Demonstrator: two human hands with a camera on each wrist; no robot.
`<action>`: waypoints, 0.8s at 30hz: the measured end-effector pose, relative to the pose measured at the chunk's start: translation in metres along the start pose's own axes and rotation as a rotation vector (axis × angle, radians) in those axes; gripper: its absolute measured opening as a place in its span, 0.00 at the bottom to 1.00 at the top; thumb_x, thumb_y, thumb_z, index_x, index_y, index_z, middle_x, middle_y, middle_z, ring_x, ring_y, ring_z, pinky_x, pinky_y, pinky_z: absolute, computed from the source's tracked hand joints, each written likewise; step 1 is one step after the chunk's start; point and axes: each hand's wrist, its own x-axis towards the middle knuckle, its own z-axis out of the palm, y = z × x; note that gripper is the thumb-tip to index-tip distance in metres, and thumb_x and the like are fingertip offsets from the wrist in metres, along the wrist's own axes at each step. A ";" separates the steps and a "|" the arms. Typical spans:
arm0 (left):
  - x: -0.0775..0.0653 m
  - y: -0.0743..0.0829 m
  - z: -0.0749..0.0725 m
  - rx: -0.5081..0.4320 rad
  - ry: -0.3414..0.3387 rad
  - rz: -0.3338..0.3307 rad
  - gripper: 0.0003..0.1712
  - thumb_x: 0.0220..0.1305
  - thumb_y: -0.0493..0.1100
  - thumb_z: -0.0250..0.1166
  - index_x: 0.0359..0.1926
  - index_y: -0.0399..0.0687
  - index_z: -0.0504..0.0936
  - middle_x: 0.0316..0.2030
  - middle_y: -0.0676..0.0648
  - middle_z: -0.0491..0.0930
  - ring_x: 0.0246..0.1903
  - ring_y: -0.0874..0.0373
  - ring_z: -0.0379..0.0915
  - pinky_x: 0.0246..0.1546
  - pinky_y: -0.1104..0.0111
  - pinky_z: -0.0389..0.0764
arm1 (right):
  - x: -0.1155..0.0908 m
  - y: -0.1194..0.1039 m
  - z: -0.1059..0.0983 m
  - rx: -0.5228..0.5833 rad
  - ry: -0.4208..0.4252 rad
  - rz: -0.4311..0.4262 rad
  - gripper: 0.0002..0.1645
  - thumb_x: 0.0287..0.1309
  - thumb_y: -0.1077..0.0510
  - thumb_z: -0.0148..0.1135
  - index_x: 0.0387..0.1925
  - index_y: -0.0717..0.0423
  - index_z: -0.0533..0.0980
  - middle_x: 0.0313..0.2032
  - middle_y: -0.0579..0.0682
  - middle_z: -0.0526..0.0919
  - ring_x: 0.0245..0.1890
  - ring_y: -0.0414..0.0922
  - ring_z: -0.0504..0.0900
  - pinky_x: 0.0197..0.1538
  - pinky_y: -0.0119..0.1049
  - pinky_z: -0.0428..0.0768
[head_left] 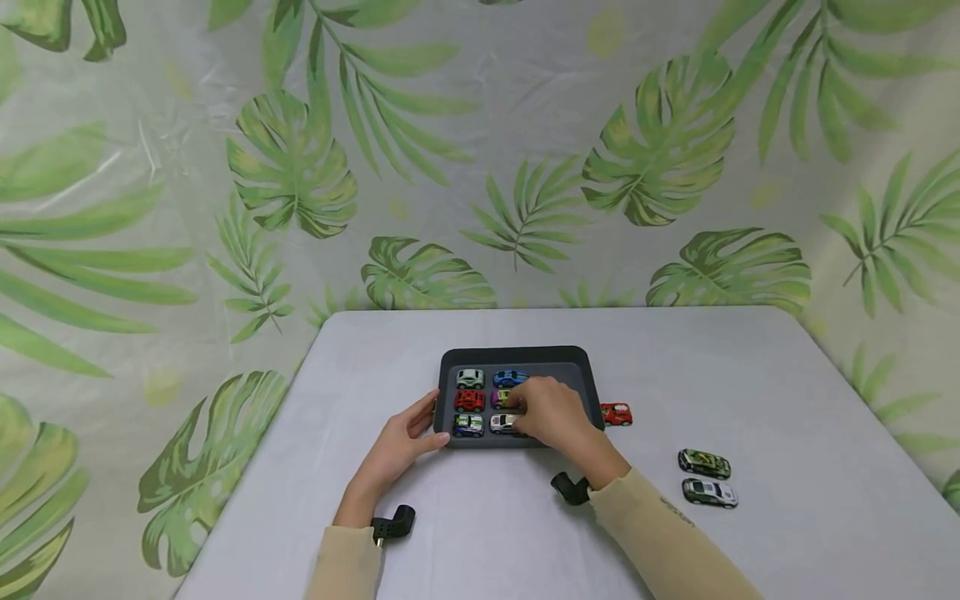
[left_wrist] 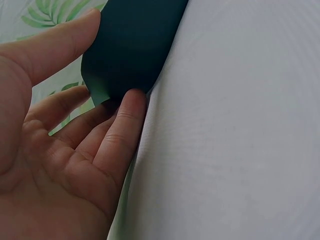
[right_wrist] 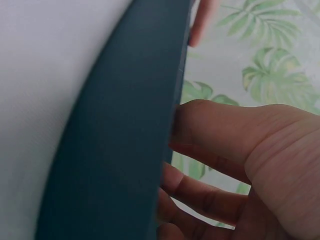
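My R hand (head_left: 555,414) is over the tray (head_left: 517,357), fingertips at silver car (head_left: 502,424) & pink-green car (head_left: 500,399); can't tell if pinching. L hand (head_left: 395,446), thumb & fingers spread, touches tray's L side. Red car (head_left: 618,414) just beyond R wall; green car (head_left: 704,463) & white car (head_left: 709,492) farther R.

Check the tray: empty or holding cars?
Not empty: the head view shows six toy cars in the tray; the right hand hides part of its floor.

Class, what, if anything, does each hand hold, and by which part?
The left hand holds the dark tray by its left side and near-left corner. The right hand is over the toy cars inside; whether it grips one cannot be told.
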 end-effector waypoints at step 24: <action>0.002 0.000 -0.002 -0.003 -0.011 -0.009 0.48 0.59 0.45 0.76 0.77 0.63 0.62 0.73 0.47 0.62 0.71 0.53 0.60 0.66 0.59 0.68 | -0.014 0.039 -0.066 0.142 0.105 0.023 0.21 0.52 0.55 0.78 0.50 0.42 0.86 0.45 0.50 0.84 0.39 0.48 0.81 0.35 0.44 0.81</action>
